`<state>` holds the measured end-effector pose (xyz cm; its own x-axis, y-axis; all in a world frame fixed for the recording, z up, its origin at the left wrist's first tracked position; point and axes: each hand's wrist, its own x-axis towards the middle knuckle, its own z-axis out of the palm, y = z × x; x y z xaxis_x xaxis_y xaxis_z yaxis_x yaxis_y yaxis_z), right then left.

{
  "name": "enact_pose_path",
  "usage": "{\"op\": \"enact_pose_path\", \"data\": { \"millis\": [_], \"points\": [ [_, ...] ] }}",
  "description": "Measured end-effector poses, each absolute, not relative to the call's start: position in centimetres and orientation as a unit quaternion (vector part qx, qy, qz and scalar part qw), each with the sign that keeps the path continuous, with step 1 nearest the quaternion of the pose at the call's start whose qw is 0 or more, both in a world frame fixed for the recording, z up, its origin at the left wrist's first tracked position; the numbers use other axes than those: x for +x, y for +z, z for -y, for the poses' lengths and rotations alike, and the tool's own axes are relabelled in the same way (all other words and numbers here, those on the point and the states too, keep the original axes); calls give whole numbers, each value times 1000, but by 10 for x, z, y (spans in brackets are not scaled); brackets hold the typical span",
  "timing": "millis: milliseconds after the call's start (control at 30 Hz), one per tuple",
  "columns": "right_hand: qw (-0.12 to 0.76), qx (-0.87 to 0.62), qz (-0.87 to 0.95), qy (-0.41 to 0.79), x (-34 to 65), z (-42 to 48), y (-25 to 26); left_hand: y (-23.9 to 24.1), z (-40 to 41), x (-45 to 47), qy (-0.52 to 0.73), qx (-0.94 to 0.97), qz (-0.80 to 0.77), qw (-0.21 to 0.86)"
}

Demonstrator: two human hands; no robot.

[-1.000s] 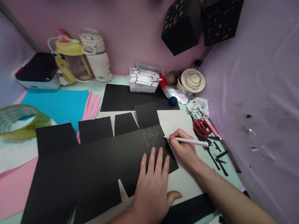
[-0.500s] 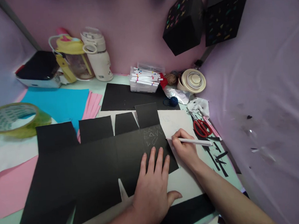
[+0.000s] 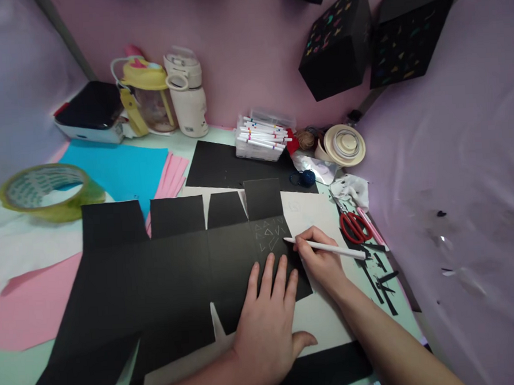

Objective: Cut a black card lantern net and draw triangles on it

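Observation:
A large black paper cut-out (image 3: 166, 277) with flaps along its top lies flat on the table. Its right panel carries several small pale triangle marks (image 3: 270, 235). My left hand (image 3: 270, 318) lies flat on that panel with fingers stretched out, pressing the paper down. My right hand (image 3: 318, 258) is closed in a writing grip on a white pen (image 3: 329, 246), whose tip touches the right edge of the marked panel. White paper (image 3: 310, 212) lies under the black sheet.
Red-handled scissors (image 3: 353, 226) and black paper scraps (image 3: 379, 272) lie right of my right hand. A box of markers (image 3: 260, 140), tape rolls (image 3: 343, 145), two bottles (image 3: 165, 94), a green tape ring (image 3: 50, 192) and blue (image 3: 118, 171) and pink paper (image 3: 26, 308) surround the work. Black decorated boxes (image 3: 339, 44) hang above.
The view has shifted slightly, so everything sits a little further right in frame. My right hand with the pen has stayed at the panel's right edge; my left hand has not moved on the paper.

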<state>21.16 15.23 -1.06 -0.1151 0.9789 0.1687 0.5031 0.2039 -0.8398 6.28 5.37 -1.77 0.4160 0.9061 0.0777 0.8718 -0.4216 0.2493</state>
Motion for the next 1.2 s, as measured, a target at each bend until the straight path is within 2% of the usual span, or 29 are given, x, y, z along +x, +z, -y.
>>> {"op": "enact_pose_path", "data": {
  "millis": [900,967,1100,1200],
  "points": [
    [351,-522,702,334,213,-151,-10,-16,-53,62,92,839,-527,95],
    [390,-531,677,328,213,-152,-10,-15,-54,61,90,840,-527,96],
    [535,-561,564,286,219,-160,-9,-15,-55,62,81,842,-526,94],
    [558,-563,537,289,223,-169,-9,-14,-56,62,80,843,-525,87]
  ]
}}
